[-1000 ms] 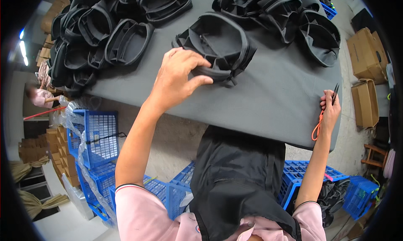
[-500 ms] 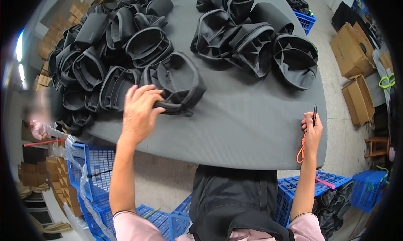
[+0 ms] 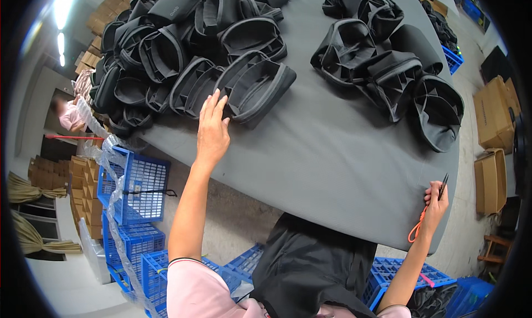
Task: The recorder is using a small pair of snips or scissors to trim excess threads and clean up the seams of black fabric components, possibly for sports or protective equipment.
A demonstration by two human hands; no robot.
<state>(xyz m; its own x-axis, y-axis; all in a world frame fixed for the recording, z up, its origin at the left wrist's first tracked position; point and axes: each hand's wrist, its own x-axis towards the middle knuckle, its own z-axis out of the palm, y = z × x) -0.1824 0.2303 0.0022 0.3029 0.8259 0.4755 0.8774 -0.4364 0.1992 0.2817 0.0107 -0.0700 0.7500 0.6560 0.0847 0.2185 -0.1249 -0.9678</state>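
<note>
Now the black pouch (image 3: pixel 257 91) has been let go, or so it looks: half a second ago its near rim was pinched between thumb and fingers, and at this moment the left hand (image 3: pixel 212 138) is held flat, fingers stretched out, just at the pouch's near left end. Whether the fabric is still brushed by the fingertips cannot be told. A second ago the pouch was held out over the middle of the table (image 3: pixel 310 157); now it is set down at the right edge of the pile (image 3: pixel 160 55), close against a neighbouring pouch (image 3: pixel 194 88). In the right hand (image 3: pixel 436 203), a slim, dark, pointed tool (image 3: pixel 444 186) is kept clasped as before, its tip turned up and away, with a loop of orange cord (image 3: pixel 416 227) left hanging below the fist.

Soft, matte black cloth is seen on the pouch, shaped like a rounded boat, its mouth edged by a thick rim and its inside split by thin upright dividers. The table is covered in grey, finely textured material, softly creased. The mouth is turned upward, tipped toward the pile, and the long axis is laid slantwise, from near left to far right. On the right, a second group of pouches (image 3: pixel 393 71) is left gathered.
</note>
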